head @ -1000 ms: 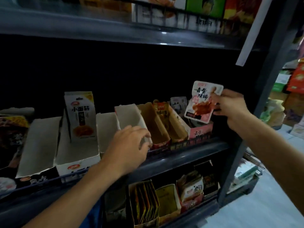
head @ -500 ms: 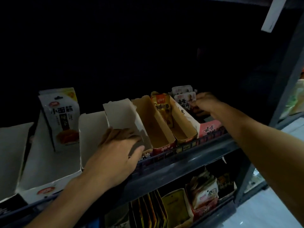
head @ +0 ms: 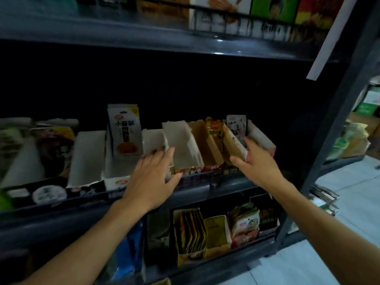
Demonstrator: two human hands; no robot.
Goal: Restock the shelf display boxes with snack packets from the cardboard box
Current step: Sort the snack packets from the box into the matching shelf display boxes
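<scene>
While the dark metal shelf unit [head: 205,185] fills most of what I can see, its middle shelf carries a row of open-topped display boxes set side by side behind a low front rail. Largest among them is a white display box [head: 118,171] left of centre, with one tall white-and-yellow snack packet [head: 125,133] standing upright at its back, an orange picture of food low on its face. Next to it, to the right, stands an empty white box [head: 181,145], then a brown cardboard box [head: 207,147] with a red-and-gold packet [head: 214,128] leaning at its far end. Furthest right is a pink-fronted box [head: 261,144] holding pale packets [head: 236,125] upright at the back. Below, the lower shelf holds more boxes with yellow and pink packets [head: 192,228]. Both bare forearms reach in from the bottom. Her or his left hand [head: 153,177] rests with fingers spread and nearly straight on the front of the empty white box, holding nothing. Meanwhile the right hand [head: 255,161] is blurred, fingers extended at the front corner of the pink-fronted box, nothing in its grasp.
</scene>
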